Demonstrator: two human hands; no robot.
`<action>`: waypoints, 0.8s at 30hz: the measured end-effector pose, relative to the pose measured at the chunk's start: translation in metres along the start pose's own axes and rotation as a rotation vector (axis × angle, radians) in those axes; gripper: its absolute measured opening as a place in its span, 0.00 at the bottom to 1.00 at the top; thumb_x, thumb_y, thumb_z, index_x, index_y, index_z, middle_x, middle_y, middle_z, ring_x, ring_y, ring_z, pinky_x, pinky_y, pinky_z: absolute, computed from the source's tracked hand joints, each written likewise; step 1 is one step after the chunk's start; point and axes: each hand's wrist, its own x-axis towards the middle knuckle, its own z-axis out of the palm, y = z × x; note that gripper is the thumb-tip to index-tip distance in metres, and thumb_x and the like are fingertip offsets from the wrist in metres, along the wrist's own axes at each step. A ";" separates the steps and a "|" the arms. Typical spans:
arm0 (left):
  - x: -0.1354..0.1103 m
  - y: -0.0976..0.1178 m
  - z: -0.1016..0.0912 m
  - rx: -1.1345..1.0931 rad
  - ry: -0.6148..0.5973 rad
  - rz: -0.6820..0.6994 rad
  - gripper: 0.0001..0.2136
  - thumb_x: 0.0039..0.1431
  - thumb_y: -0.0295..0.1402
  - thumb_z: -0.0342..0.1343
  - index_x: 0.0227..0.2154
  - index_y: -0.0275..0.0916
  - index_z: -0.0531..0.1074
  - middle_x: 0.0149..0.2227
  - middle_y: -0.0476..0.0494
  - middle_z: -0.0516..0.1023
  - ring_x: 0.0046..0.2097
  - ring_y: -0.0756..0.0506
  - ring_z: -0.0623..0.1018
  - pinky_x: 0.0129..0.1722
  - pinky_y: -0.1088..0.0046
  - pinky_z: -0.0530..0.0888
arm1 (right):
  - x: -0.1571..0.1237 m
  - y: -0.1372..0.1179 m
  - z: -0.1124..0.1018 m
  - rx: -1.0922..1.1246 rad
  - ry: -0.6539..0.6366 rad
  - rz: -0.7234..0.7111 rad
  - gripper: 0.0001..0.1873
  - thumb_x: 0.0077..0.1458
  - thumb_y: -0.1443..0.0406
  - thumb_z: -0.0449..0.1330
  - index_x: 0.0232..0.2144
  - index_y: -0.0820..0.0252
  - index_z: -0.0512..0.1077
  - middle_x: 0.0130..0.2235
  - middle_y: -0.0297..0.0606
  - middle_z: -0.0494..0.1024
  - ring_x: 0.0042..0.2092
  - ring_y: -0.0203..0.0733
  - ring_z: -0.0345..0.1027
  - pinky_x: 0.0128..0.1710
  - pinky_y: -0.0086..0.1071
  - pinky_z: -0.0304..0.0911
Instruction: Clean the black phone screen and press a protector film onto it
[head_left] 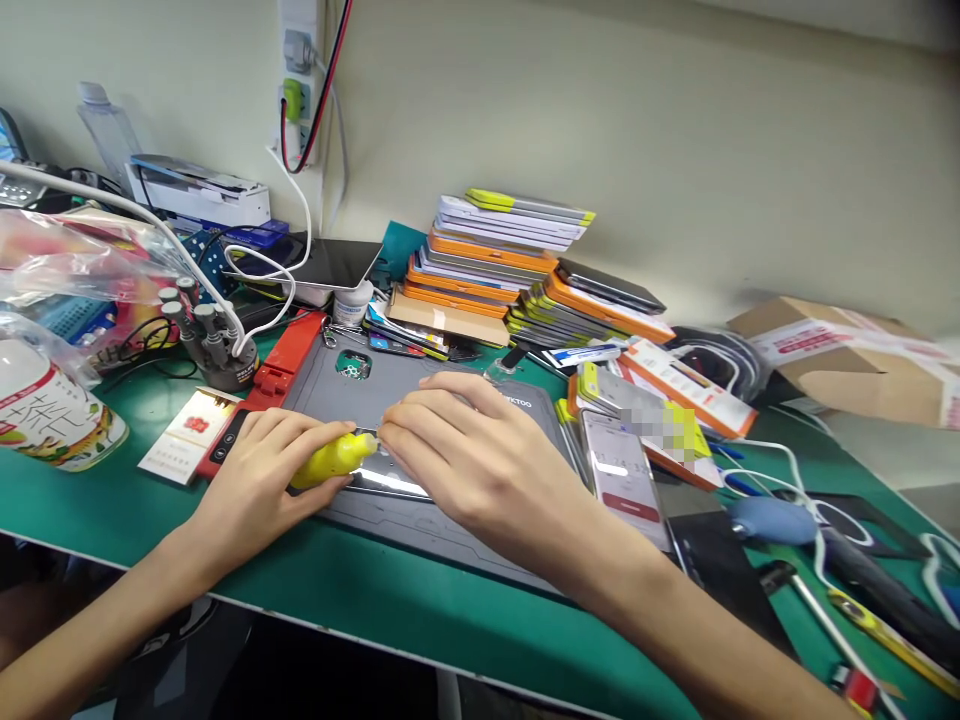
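My left hand [259, 460] is wrapped round a small yellow squeeze bottle [326, 462], which is tilted so its pale nozzle points right. At the nozzle's end are the fingertips of my right hand [469, 440]. Its fingers are bent together, and whatever they pinch is hidden behind them. Beneath both hands a dark, glossy flat piece [390, 487], perhaps a phone screen, lies on a grey work pad [450, 540]. A small green circuit board [352, 365] shows near the pad's far left corner.
Left of the pad are a red device [289, 360], a cigarette box [187, 435], a screwdriver holder [214, 345] and a large printed tub [56, 405]. Stacked boxes [487, 265] stand behind. On the right lie a lit phone [622, 480], a blue air blower [772, 520] and cables.
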 end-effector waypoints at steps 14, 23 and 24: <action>-0.003 0.002 0.004 0.041 0.031 0.097 0.18 0.79 0.40 0.53 0.62 0.36 0.71 0.47 0.41 0.81 0.49 0.42 0.76 0.52 0.63 0.70 | 0.007 0.007 -0.003 -0.075 -0.066 -0.179 0.14 0.71 0.77 0.55 0.37 0.69 0.80 0.38 0.46 0.83 0.39 0.47 0.73 0.48 0.45 0.70; 0.003 0.001 0.003 0.036 0.029 0.088 0.18 0.77 0.41 0.57 0.62 0.38 0.73 0.45 0.42 0.84 0.47 0.41 0.79 0.51 0.61 0.70 | 0.002 0.009 0.008 -0.025 -0.065 -0.100 0.17 0.74 0.76 0.52 0.37 0.66 0.79 0.42 0.45 0.85 0.42 0.45 0.76 0.52 0.45 0.73; 0.004 0.001 0.002 0.031 0.030 0.076 0.19 0.77 0.41 0.57 0.62 0.38 0.73 0.45 0.42 0.84 0.47 0.41 0.79 0.51 0.61 0.70 | 0.001 0.010 0.006 -0.023 -0.062 -0.086 0.17 0.74 0.76 0.52 0.38 0.65 0.80 0.43 0.45 0.85 0.44 0.46 0.77 0.55 0.46 0.73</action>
